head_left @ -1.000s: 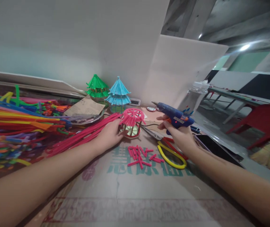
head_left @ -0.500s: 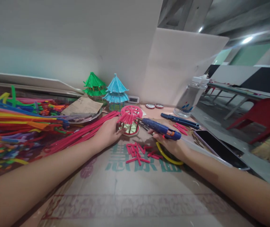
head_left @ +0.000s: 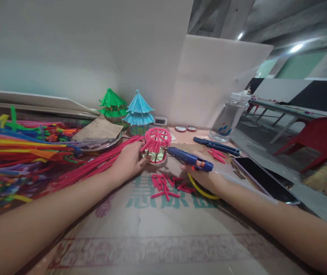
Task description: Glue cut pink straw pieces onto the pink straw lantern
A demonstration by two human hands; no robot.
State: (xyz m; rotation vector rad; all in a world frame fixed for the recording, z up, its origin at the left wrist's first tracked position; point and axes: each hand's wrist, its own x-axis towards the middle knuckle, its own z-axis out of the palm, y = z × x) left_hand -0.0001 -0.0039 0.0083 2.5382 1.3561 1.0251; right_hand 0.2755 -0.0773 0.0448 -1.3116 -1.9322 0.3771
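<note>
My left hand (head_left: pixel 130 159) is closed on the left side of a small pink pavilion model (head_left: pixel 157 138), with the thumb at its pale round base. The pavilion has a spoked pink ring on top, a partial skirt of pink strips and thin brown posts. In my right hand (head_left: pixel 202 175) is a blue hot glue gun (head_left: pixel 190 158), its nozzle pointing left at the pavilion's right edge. A yellow cord (head_left: pixel 202 190) curves below that hand. Short cut pink pipe cleaner pieces (head_left: pixel 165 186) lie scattered on the table in front of the model.
Bundles of coloured pipe cleaners (head_left: pixel 23 152) fill the left side. A green pavilion (head_left: pixel 112 105) and a blue pavilion (head_left: pixel 138 110) stand at the back. To the right are a clear bottle (head_left: pixel 226 118), a dark utility knife (head_left: pixel 216 146) and a phone (head_left: pixel 266 179).
The view has shifted slightly. My right hand and the glue gun have moved a little left and down along the pavilion's right edge. My left hand still holds the model.
</note>
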